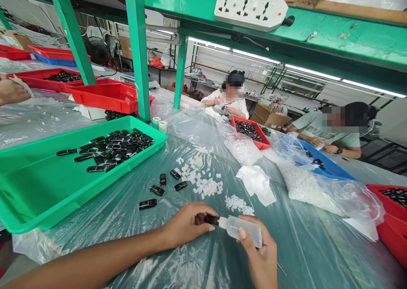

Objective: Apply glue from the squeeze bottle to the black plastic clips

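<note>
Between the thumb and fingers of my left hand is a small black plastic casing. My right hand grips a translucent white squeeze bottle lying nearly level, its nozzle at the casing's right end. I cannot tell whether the tip touches it. Several loose black casings lie on the plastic-covered table beyond my left hand. Past both hands are a pile of small white flat pieces and a heap of finer white bits.
At left stands a green tray holding many black casings. A white cloth and a bag of white pieces lie at right. Green posts carry a shelf with a power strip. Co-workers sit across the table; another person's hand shows at left.
</note>
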`<state>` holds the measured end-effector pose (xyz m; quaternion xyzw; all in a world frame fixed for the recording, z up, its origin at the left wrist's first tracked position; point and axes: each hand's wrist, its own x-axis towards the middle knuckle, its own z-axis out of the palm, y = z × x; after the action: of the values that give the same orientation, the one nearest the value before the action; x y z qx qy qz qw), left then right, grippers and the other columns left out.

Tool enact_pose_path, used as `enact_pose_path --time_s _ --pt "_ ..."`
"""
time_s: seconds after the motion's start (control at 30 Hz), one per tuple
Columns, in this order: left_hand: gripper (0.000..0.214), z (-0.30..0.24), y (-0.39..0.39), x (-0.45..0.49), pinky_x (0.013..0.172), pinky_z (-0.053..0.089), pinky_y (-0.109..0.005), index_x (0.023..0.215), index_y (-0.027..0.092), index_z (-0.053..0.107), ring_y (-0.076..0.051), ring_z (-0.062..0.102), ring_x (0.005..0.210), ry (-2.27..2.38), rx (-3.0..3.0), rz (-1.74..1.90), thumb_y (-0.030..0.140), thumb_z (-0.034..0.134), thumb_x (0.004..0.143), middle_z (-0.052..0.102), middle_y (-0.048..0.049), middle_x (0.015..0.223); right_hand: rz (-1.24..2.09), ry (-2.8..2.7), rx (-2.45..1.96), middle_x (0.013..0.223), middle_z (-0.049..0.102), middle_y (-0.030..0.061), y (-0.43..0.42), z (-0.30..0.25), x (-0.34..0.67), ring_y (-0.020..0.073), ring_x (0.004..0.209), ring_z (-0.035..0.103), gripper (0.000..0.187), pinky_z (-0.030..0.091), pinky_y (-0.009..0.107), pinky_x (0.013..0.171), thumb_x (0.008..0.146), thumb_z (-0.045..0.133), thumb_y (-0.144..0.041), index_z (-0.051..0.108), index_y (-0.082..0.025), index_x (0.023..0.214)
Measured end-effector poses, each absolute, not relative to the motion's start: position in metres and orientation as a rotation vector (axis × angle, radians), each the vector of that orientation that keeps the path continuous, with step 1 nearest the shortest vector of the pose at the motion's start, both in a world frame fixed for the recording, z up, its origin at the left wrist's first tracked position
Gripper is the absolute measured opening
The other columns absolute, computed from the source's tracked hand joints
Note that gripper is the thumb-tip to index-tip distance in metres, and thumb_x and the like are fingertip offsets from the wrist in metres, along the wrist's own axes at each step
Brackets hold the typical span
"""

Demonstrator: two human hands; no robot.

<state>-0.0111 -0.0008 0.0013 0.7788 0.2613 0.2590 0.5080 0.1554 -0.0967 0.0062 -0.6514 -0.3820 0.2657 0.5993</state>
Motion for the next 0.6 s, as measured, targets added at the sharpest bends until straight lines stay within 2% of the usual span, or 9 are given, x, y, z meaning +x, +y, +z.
enact_pose_path --time_s 0.43,0.6 --pt "0.022 0.0013 -0.0009 -0.0115 0.063 0.043 -0.021 0.100 0.021 0.065 -0.014 0.056 0.074 0.639 1.907 0.635 0.026 0.063 0.079 0.064 -0.0032 0.091 0.583 -0.945 -1.516 0.066 0.057 0.0008 -0.0984 0.0084 0.1560 0.0140 0.056 0.051 0.033 0.041 0.022 0.050 0.067 0.065 -0.049 0.060 -0.019 0.080" --pt "0.022 -0.0012 -0.0001 -0.0123 0.061 0.042 -0.020 0.101 0.022 0.065 -0.014 0.055 0.072 0.636 1.973 0.623 0.025 0.062 0.079 0.062 -0.0031 0.090 0.569 -0.938 -1.538 0.071 0.058 0.0015 -0.0980 0.0098 0.1528 0.0142 0.058 0.052 0.034 0.042 0.022 0.050 0.067 0.065 -0.049 0.060 -0.019 0.082"
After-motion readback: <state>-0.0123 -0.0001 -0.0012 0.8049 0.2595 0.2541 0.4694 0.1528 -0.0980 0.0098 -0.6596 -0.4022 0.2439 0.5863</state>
